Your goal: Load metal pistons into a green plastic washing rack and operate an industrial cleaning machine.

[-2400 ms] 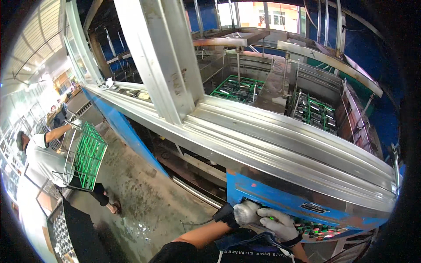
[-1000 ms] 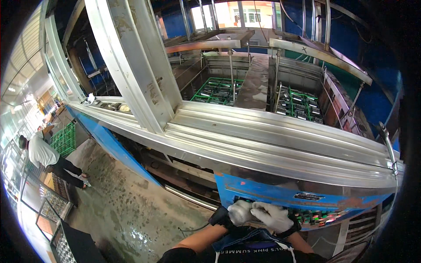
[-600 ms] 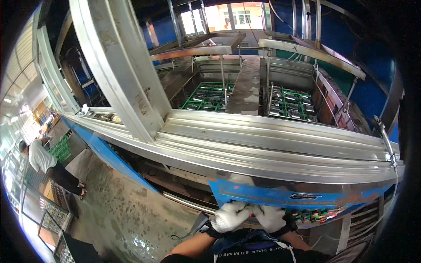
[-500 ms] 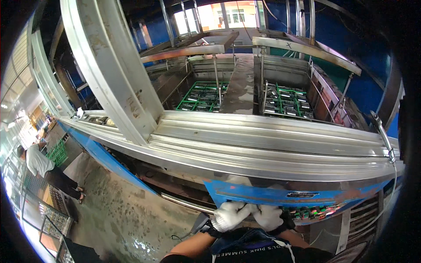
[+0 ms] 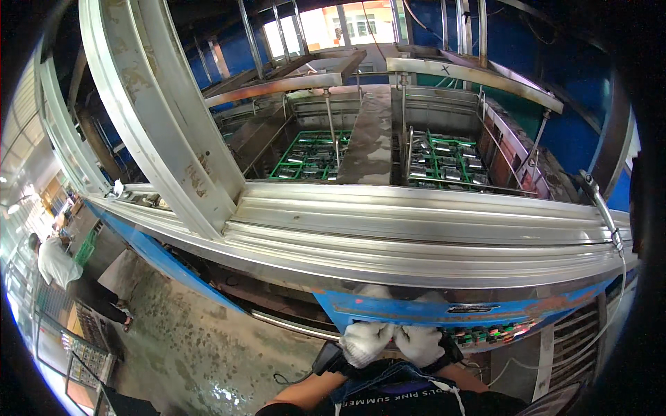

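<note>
My left hand (image 5: 364, 343) and my right hand (image 5: 419, 344), both in white knit gloves, are drawn in side by side close to my waist. Their fingers are curled and nearly meet at the thumbs. Anything they may hold is hidden by the gloves. Just beyond them hangs a blue metal panel (image 5: 409, 305) under the machine's edge, with worn paint along its right part. Dark cuffs wrap both wrists. Below the hands lies a dark apron (image 5: 378, 372) with white ties (image 5: 447, 388).
A wide metal ledge (image 5: 416, 218) crosses in front, with an upright metal post (image 5: 163, 118) at left. Beyond it, green racks (image 5: 305, 154) of shiny metal parts sit in two tanks. A cable (image 5: 576, 357) hangs at right. A person (image 5: 59, 263) stands at far left on the wet floor (image 5: 180, 347).
My view has shifted slightly, so the machine sits a little further left. Both gloved hands stay together at my waist. The person at left has moved the green rack slightly.
</note>
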The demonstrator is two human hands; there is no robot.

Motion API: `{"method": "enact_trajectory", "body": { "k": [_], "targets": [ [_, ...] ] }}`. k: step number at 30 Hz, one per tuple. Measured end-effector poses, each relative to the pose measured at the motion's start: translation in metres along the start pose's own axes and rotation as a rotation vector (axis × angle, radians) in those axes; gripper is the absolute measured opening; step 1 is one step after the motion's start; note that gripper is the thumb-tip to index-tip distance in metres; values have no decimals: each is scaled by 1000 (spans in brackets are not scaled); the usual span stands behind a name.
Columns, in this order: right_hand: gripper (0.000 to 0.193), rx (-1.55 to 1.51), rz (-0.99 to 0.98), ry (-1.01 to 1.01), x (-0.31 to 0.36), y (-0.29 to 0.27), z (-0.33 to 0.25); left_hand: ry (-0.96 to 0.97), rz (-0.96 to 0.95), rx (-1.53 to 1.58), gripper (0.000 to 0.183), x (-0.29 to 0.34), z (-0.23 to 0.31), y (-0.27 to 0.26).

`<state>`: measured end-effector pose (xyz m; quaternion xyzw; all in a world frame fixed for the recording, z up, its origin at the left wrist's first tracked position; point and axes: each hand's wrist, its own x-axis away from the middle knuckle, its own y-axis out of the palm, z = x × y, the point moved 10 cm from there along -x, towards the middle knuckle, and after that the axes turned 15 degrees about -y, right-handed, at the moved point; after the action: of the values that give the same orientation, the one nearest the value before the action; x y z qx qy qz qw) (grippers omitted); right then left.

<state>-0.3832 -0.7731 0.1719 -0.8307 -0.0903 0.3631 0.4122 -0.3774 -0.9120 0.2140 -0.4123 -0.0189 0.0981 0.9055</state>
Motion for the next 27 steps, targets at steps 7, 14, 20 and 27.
{"method": "enact_trajectory", "body": {
  "k": [7, 14, 20, 27],
  "targets": [
    [21, 19, -95, -248, -15, -28, -29, 51, 13, 76, 36, 3, 0, 0],
    [44, -820, -479, 147, -15, -116, -38, 105, 31, 162, 30, 5, 14, -22],
    [50, -558, 383, -188, -3, -355, -27, 42, -92, 188, 34, 1, 15, -16],
    [45, 455, 221, -4, -119, -390, -48, -67, -225, 150, 36, -1, 7, -8]
  ]
}}
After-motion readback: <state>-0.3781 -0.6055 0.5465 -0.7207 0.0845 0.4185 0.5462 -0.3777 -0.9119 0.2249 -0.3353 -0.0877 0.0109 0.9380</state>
